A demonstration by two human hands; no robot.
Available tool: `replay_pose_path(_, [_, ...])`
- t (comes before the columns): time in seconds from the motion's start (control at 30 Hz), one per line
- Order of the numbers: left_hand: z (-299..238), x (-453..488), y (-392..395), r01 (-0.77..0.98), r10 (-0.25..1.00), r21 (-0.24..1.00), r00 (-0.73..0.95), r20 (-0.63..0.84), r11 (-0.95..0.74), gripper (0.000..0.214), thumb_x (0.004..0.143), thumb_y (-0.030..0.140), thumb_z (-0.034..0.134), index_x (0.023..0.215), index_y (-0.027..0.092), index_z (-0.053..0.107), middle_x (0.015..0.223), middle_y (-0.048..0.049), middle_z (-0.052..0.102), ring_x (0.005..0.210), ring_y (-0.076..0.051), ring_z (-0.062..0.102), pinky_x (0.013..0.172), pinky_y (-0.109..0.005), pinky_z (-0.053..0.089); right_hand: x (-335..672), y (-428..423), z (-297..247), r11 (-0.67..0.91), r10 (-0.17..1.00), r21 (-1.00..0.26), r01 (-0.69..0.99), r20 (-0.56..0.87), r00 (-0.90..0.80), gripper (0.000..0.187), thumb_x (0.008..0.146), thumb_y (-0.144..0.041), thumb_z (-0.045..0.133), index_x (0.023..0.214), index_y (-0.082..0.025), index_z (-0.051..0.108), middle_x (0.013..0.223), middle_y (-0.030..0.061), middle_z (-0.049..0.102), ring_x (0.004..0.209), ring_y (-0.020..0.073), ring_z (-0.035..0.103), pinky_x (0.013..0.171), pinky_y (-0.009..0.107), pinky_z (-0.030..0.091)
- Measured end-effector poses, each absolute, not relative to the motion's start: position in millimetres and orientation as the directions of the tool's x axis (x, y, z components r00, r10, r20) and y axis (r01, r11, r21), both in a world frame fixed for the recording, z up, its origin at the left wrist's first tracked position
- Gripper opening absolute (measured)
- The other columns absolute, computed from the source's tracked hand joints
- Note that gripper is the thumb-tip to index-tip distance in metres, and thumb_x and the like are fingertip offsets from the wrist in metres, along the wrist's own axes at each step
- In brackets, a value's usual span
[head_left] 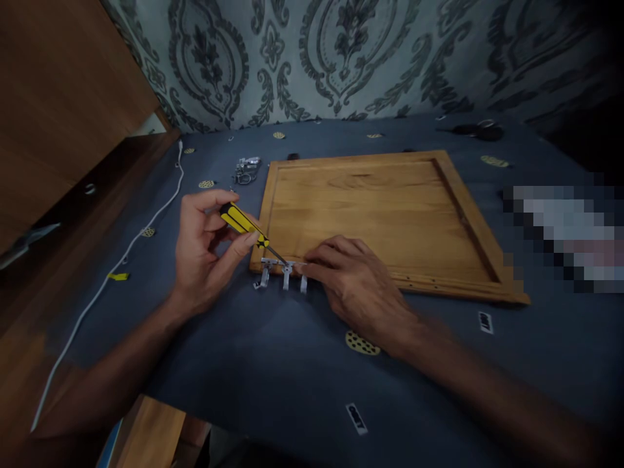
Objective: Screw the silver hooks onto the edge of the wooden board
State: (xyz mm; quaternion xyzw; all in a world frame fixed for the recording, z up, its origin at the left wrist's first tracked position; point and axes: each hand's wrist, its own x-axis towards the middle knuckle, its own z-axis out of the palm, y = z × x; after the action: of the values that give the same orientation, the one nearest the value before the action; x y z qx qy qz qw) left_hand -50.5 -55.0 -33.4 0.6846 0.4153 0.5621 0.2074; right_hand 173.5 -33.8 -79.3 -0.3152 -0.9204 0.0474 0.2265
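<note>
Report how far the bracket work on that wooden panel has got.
Done: the metal bracket sits at the near edge of the wooden panel. In hand: the left hand holds the yellow screwdriver, tip at the bracket; the right hand rests on it. Left: more hardware lies loose on the cloth; seated screws cannot be told.

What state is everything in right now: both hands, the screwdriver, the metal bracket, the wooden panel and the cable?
wooden panel: lying flat on the blue cloth.
metal bracket: sitting at the wooden panel's near edge.
screwdriver: tilted, tip down on the metal bracket.
left hand: closed around the screwdriver handle.
right hand: palm down, fingers resting on the metal bracket.
cable: lying slack along the left.
</note>
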Motion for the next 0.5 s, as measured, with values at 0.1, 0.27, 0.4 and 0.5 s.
replay_pose_path(0.1, [-36.1,-50.9,-55.0,0.399,0.810,0.737,0.025,0.586,-0.546,0.038,0.085,0.020,0.074,0.113,0.026,0.049,0.094,0.0003,0.068,0.083,-0.014,0.071,0.069,-0.025,0.059,173.5,-34.0,-78.8,0.799,0.599,-0.228,0.556,0.386,-0.702,0.032,0.086,0.000,0.055,0.096,-0.024,0.074,0.098,0.0042,0.074,0.096,0.0247,0.056,0.082,0.039,0.042])
replay_pose_path(0.27, [-35.8,-53.2,-55.8,0.465,0.810,0.702,0.059,0.583,-0.539,0.038,0.086,0.024,0.073,0.116,0.026,0.050,0.104,-0.0022,0.064,0.084,-0.015,0.069,0.069,-0.027,0.059,174.0,-33.9,-78.5,0.795,0.603,-0.223,0.563,0.383,-0.700,0.033,0.087,0.000,0.054,0.097,-0.025,0.074,0.100,0.0037,0.074,0.098,0.0241,0.056,0.083,0.038,0.041])
replay_pose_path(0.4, [-34.8,-54.2,-55.8,0.506,0.771,0.628,0.127,0.624,-0.591,0.038,0.088,0.022,0.072,0.121,0.028,0.053,0.114,-0.0029,0.059,0.085,-0.014,0.068,0.072,-0.026,0.060,173.5,-33.7,-78.5,0.796,0.602,-0.215,0.565,0.373,-0.706,0.033,0.086,0.000,0.056,0.098,-0.025,0.074,0.099,0.0038,0.074,0.097,0.0240,0.056,0.082,0.038,0.040])
replay_pose_path(0.5, [-36.4,-53.8,-54.2,0.525,0.732,0.557,0.208,0.649,-0.643,0.042,0.089,0.019,0.070,0.127,0.029,0.052,0.116,-0.0031,0.058,0.087,-0.013,0.068,0.074,-0.025,0.062,172.5,-34.0,-77.8,0.788,0.614,-0.221,0.575,0.354,-0.705,0.032,0.087,-0.001,0.057,0.099,-0.024,0.074,0.098,0.0039,0.074,0.097,0.0238,0.055,0.082,0.037,0.039])
